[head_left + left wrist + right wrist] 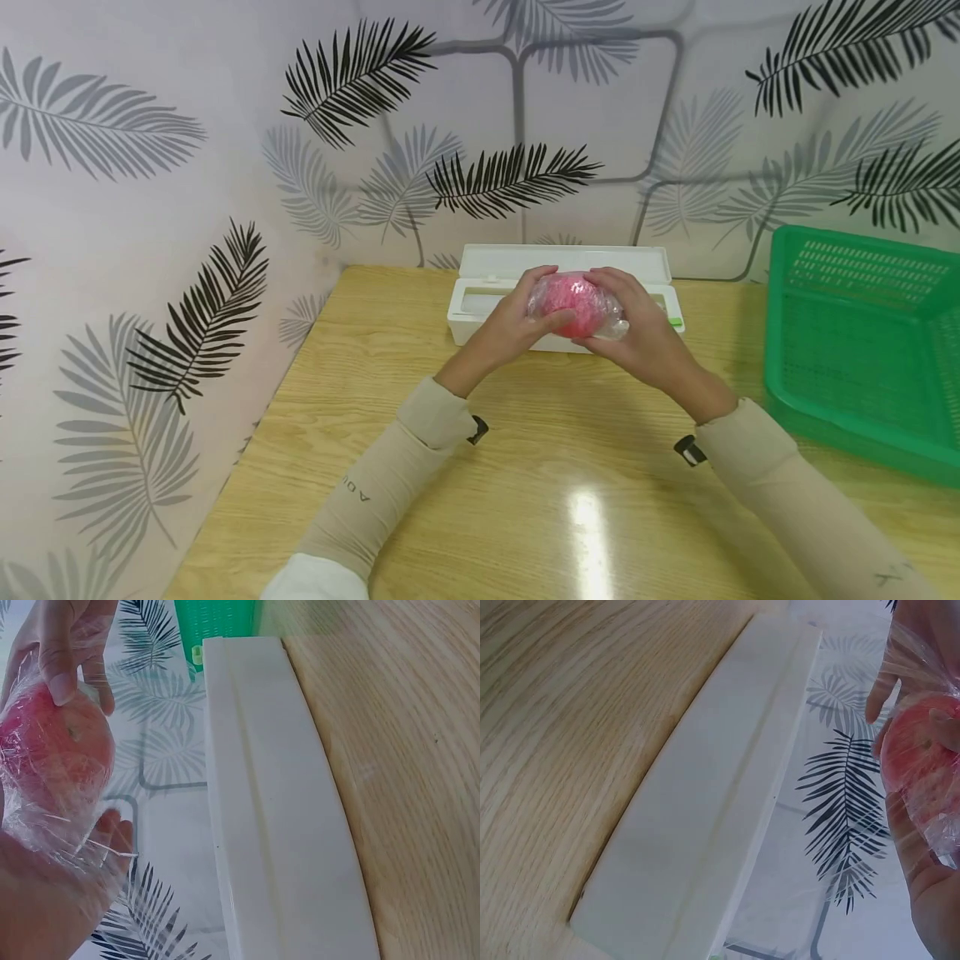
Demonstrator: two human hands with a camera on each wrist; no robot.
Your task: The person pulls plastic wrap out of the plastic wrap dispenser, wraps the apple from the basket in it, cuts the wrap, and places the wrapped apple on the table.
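Observation:
A round pinkish-red fruit [576, 303], with a small stem dimple showing in the left wrist view, is wrapped in clear plastic film [56, 817]. From the left side my left hand [516, 323] holds it, thumb across its near face. My right hand [643, 337] grips the opposite side, with film bunched against its palm. Both hands hold the fruit up in front of a long white cling film dispenser [489, 331], whose lid [570, 260] stands raised at the back. In the right wrist view the film [911, 645] stretches over the fingers.
On the right of the wooden table [420, 350] stands a green plastic basket [776, 358]. A wall [480, 100] with a leaf pattern rises behind the dispenser and along the left. A small green piece [675, 322] sits at the dispenser's right end.

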